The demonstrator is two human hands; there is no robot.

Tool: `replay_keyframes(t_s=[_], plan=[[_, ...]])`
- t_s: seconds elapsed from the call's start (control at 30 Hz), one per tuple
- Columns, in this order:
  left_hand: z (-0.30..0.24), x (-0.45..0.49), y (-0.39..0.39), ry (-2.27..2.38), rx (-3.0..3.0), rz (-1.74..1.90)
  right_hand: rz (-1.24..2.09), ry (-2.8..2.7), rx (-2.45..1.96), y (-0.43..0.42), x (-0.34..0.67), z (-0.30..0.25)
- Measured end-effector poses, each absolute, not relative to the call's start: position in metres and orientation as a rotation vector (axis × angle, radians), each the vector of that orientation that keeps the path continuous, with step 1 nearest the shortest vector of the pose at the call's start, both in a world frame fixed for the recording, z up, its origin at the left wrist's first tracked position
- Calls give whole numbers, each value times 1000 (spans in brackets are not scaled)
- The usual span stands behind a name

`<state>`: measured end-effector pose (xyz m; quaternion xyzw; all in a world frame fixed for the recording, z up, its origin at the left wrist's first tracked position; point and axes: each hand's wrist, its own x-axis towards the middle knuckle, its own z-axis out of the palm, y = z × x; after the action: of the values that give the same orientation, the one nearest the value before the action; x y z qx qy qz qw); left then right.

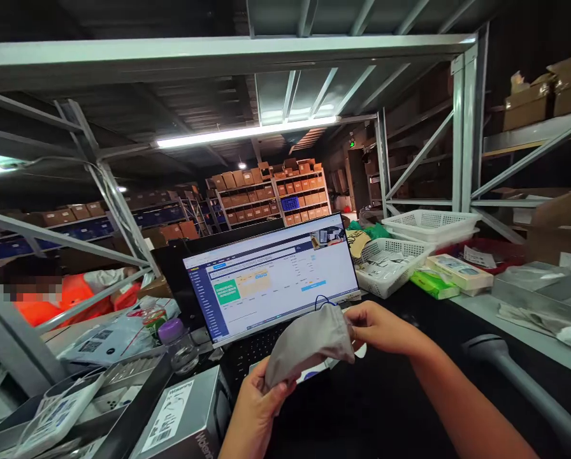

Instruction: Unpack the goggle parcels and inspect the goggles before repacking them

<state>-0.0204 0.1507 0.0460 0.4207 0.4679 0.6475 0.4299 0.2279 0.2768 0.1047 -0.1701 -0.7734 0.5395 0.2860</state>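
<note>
A grey drawstring pouch (309,341) is held between both hands in front of the monitor. My left hand (261,395) grips its lower left end, thumb on top. At the upper right end, by the gathered mouth, my right hand (374,325) pinches the cloth; a dark cord loop stands up there. The pouch looks bulged, but what is inside is hidden. Under it, part of a white item (314,371) shows near the keyboard (247,350). A grey box with a label (180,414) stands left of my left hand.
A lit monitor (271,280) stands behind the pouch. White baskets (390,261) and flat boxes (460,273) are at the right, with a handheld scanner (515,376) nearer. A purple-capped bottle (178,344) and a tray of packets (94,408) lie left. Beyond the frame, a person in orange (79,296) is seen.
</note>
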Motion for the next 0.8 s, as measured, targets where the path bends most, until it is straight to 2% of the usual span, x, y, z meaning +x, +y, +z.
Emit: replay_keyframes(t_s=[0.17, 0.27, 0.37, 0.5, 0.6, 0.8], plan=[[44, -13, 155, 1196, 965, 1596, 1184, -2067, -530, 289, 262, 114], [38, -19, 159, 1304, 1023, 1603, 1175, -1864, -672, 299, 288, 116], [31, -27, 165, 1436, 1361, 1511, 1114, -1643, -796, 310, 317, 116], [15, -19, 175, 1261, 2161, 1120, 1015, -1484, -824, 317, 335, 116], [4, -6, 176, 1209, 2493, 882, 1066, -1522, -783, 316, 328, 116], [5, 6, 163, 1577, 2577, 1011, 1218, -1668, -643, 309, 292, 113]])
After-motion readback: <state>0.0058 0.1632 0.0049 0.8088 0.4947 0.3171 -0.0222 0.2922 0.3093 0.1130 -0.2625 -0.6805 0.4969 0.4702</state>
